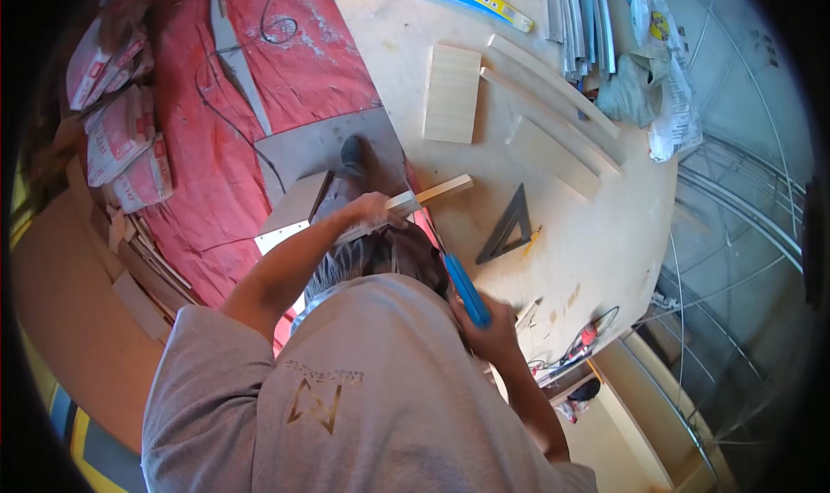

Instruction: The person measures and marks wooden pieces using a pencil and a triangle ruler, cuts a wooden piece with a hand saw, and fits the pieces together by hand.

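My right hand (pixel 490 330) is closed round the blue handle of a hand saw (pixel 467 291). Its narrow blade runs from the handle toward a pale wooden strip (pixel 445 190) and meets it by the table's left edge. Closed on the strip, my left hand (pixel 375 210) presses it close to that edge, left of the blade. One end of the strip lies over the wooden tabletop (pixel 553 264). To the right of the saw rest a dark triangular set square (pixel 507 227) and a yellow pencil (pixel 532 240).
Cut boards, including a rectangular block (pixel 452 93) and a flat panel (pixel 553 157), lie farther up the table. Metal profiles (pixel 581 26) and plastic bags (pixel 674 86) sit at the far right. Red sheeting (pixel 225 173) covers the floor at left, with packed sacks (pixel 121 134) and a cable.
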`<state>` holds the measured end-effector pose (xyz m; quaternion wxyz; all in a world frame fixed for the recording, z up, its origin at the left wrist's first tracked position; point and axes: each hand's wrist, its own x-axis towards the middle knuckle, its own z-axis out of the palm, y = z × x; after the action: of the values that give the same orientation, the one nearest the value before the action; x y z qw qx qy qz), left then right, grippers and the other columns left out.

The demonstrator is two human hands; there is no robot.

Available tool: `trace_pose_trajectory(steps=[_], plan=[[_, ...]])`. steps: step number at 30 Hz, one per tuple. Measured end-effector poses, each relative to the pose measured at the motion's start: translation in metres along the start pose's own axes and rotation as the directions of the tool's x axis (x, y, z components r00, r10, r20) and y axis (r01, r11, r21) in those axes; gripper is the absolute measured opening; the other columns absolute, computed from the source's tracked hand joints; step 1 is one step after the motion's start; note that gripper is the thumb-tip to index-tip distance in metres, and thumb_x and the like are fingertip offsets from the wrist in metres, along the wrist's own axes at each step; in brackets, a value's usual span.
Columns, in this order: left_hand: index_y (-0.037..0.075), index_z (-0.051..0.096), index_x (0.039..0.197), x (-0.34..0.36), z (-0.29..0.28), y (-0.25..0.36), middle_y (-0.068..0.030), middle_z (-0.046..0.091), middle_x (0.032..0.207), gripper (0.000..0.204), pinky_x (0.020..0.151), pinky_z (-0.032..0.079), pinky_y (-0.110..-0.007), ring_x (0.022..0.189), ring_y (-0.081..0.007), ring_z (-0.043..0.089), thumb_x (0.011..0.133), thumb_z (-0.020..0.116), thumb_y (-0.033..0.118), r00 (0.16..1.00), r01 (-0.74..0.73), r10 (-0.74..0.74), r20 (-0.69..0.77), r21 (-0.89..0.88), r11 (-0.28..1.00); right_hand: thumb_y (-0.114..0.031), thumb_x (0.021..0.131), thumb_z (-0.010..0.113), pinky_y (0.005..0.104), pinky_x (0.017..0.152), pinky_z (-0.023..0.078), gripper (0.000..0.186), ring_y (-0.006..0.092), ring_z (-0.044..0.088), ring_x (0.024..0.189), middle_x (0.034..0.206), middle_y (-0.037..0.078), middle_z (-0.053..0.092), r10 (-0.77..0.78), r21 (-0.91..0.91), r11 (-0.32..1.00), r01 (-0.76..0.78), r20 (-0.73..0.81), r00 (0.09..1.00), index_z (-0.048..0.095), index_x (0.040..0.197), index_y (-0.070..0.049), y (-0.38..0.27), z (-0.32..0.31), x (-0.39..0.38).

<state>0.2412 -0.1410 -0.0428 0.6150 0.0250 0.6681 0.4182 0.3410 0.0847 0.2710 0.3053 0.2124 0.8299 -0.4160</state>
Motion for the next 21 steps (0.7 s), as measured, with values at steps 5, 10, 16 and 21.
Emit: trace_pose_trajectory(steps=[5, 10, 16, 21], plan=[[0.002, 0.08, 0.111, 0.014, -0.006, -0.015, -0.0163, 0.077, 0.092, 0.057, 0.075, 0.057, -0.039, 0.083, -0.0252, 0.075, 0.077, 0.089, 0.047, 0.998, -0.052, 0.052, 0.026, 0.013, 0.999, -0.014, 0.096, 0.078, 0.0282, 0.064, 0.054, 0.014, 0.008, 0.069, 0.068, 0.075, 0.007, 0.075, 0.221, -0.023, 0.975, -0.219, 0.063, 0.973, 0.077, 0.096, 0.0, -0.062, -0.057, -0.094], [0.003, 0.08, 0.109, -0.005, -0.023, 0.01, -0.0146, 0.078, 0.096, 0.057, 0.084, 0.055, -0.041, 0.09, -0.0259, 0.073, 0.078, 0.088, 0.051, 0.989, -0.016, 0.026, 0.142, -0.076, 0.997, -0.014, 0.095, 0.076, 0.0363, 0.055, 0.049, 0.013, 0.022, 0.069, 0.059, 0.07, 0.013, 0.068, 0.221, 0.032, 0.975, -0.221, -0.001, 0.975, 0.071, 0.091, -0.003, -0.027, -0.01, -0.032], [0.007, 0.081, 0.112, 0.01, -0.016, -0.002, -0.014, 0.078, 0.1, 0.052, 0.084, 0.056, -0.04, 0.092, -0.026, 0.074, 0.079, 0.087, 0.047, 0.984, -0.062, 0.086, 0.156, -0.153, 0.986, -0.017, 0.097, 0.077, 0.0306, 0.058, 0.045, 0.02, 0.0061, 0.054, 0.064, 0.065, 0.004, 0.059, 0.055, -0.042, 0.997, -0.057, -0.053, 0.997, 0.071, 0.089, 0.001, -0.019, 0.059, 0.101], [0.008, 0.08, 0.116, 0.012, -0.006, -0.002, -0.0181, 0.078, 0.105, 0.055, 0.087, 0.056, -0.042, 0.097, -0.032, 0.075, 0.079, 0.086, 0.048, 0.979, -0.121, 0.122, 0.162, -0.019, 0.992, -0.019, 0.097, 0.076, 0.0336, 0.056, 0.045, 0.021, 0.0142, 0.058, 0.058, 0.064, 0.007, 0.061, 0.155, -0.01, 0.988, -0.156, -0.064, 0.986, 0.071, 0.09, 0.0, -0.023, 0.033, 0.035]])
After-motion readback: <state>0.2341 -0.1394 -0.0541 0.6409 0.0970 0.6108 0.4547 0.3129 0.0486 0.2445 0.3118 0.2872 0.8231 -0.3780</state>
